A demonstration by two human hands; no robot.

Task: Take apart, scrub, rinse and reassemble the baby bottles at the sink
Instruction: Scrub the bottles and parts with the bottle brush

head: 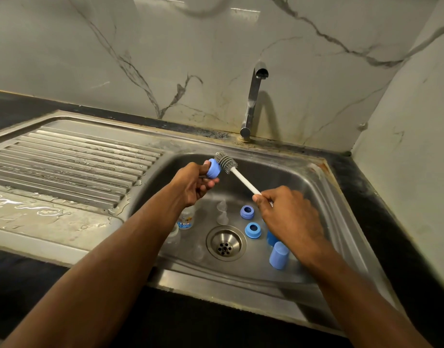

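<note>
Blue bottle ring (pixel 212 169) held above sink basin's back-left corner, left hand (pixel 193 183) fingers curled round it. Grey brush (pixel 225 162) head touching ring; right hand (pixel 286 209) pinching white handle end. Two more rings (pixel 252 230), blue caps (pixel 279 254), clear bottles (pixel 186 218) lying on basin floor near drain (pixel 226 243). Risk: wet ring slips from grip, drops onto parts below.

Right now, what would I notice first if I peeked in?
Two hands above the sink: the left hand holds a blue bottle ring and the right hand scrubs it with a grey brush. More blue rings and a blue cap lie by the drain.
</note>
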